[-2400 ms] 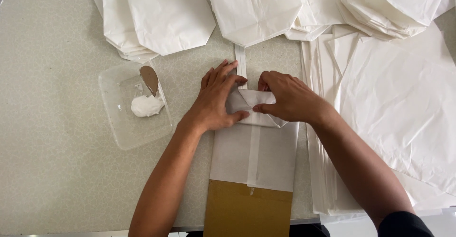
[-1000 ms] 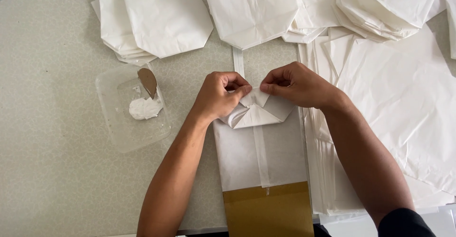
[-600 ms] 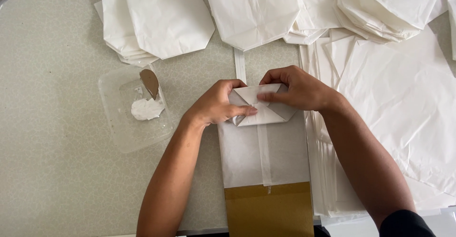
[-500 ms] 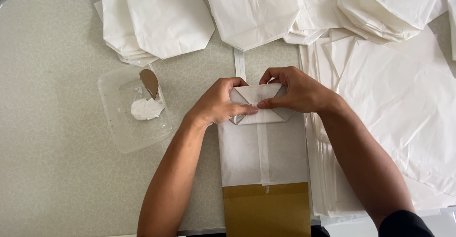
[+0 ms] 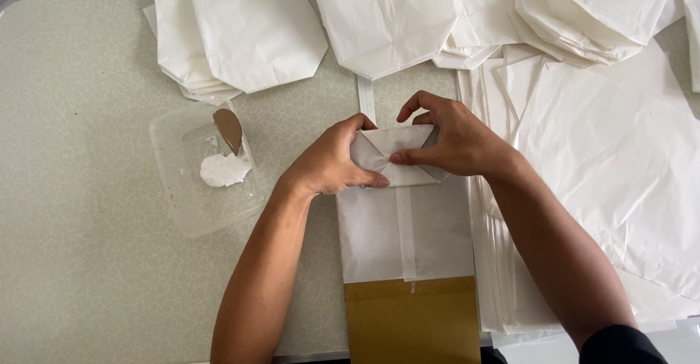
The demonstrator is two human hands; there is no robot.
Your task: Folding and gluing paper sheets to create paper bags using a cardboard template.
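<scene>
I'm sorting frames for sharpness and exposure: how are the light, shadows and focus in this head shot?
Head view: soft, even light, only faint shadows under the left hand and right hand; the folded white paper bag and clear tray look sharp; the white sheets at right are bright, with few creases showing; no visible motion blur or strong glare.

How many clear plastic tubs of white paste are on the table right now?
1. The clear tub sits on the table left of the left hand, holding white paste and a brown spreader. Paper stacks could hide others.
</scene>
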